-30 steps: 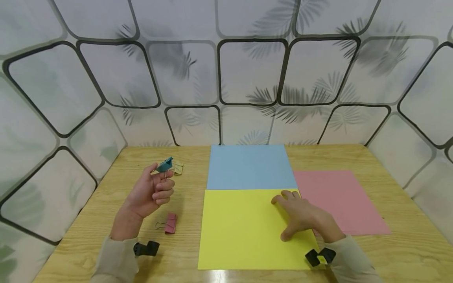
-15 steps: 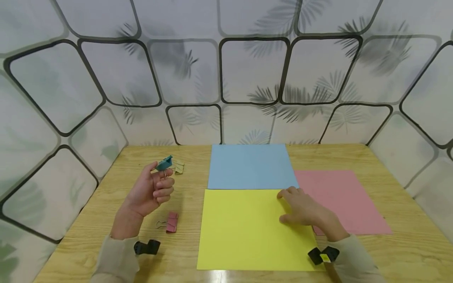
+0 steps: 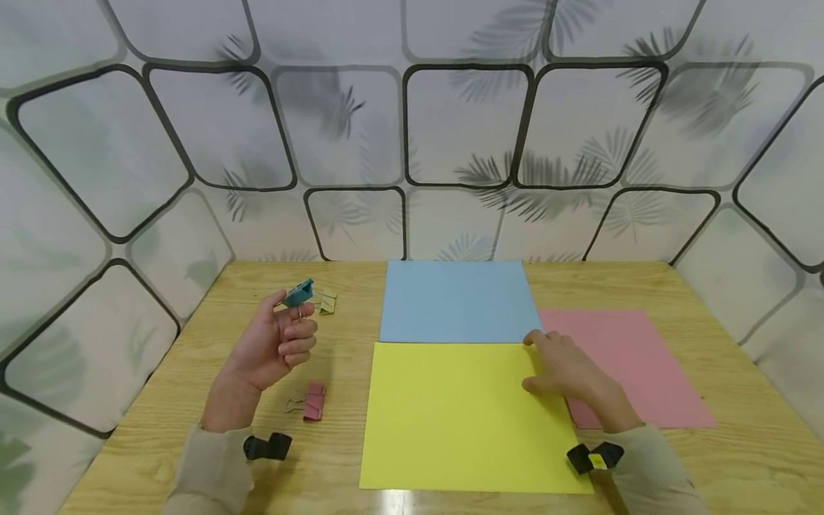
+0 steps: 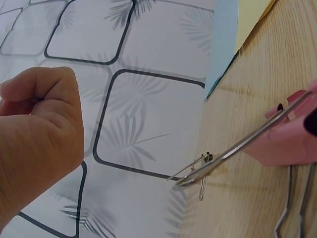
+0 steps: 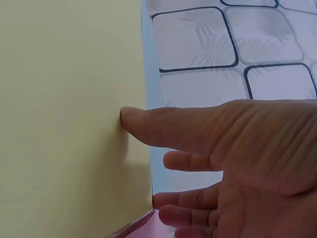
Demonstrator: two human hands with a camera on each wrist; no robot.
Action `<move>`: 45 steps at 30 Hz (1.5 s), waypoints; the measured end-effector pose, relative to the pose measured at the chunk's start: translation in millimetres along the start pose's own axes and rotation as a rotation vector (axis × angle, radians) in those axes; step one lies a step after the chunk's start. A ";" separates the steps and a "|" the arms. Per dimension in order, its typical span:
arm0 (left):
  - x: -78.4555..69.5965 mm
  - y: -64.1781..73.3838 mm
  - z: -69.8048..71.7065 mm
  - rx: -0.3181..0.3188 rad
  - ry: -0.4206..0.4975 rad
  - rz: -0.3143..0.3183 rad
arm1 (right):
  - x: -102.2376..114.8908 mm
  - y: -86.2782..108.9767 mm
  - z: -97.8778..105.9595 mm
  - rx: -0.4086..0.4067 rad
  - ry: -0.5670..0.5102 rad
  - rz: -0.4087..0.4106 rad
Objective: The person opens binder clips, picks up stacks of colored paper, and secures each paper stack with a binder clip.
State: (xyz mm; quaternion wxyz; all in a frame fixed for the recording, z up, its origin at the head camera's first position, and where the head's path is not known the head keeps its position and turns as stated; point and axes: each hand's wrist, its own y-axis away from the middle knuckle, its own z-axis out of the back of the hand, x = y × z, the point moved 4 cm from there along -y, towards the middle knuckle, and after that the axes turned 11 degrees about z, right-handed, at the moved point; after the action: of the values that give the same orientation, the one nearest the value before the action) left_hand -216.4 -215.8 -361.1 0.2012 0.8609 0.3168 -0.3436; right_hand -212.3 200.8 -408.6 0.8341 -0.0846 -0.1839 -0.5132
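Note:
Raised above the left of the table, my left hand [image 3: 277,343] pinches a teal binder clip [image 3: 299,294] between thumb and index finger, the other fingers curled in. My right hand [image 3: 576,368] reaches over the upper right corner of a yellow sheet [image 3: 450,422]. Its thumb extends over the yellow surface, and its fingertips are right at the sheet's edge in the right wrist view. Beyond the yellow sheet lies a blue sheet [image 3: 460,304]. A pink sheet [image 3: 637,365] lies to the right, partly behind my right hand and forearm.
A pink binder clip [image 3: 314,401] lies on the wooden table [image 3: 347,379] just below my left hand. Farther back, a pale yellow binder clip [image 3: 327,302] sits partly behind the teal one. A patterned wall covering [image 3: 360,129] encloses the table's back and sides.
My right hand has slid right and away from me, from over the yellow sheet to its upper right corner. The left hand keeps its pinch on the teal binder clip, nearly still.

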 end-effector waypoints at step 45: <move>2.6 0.7 -3.5 0.014 0.028 -0.003 | -11.6 1.6 0.9 -0.025 -0.077 -0.023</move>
State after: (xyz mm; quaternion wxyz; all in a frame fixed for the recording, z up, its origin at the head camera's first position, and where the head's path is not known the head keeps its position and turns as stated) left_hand -212.8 -213.2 -360.4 0.1901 0.8665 0.3185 -0.3339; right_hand -215.8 211.4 -412.3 0.8192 -0.1125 -0.2106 -0.5215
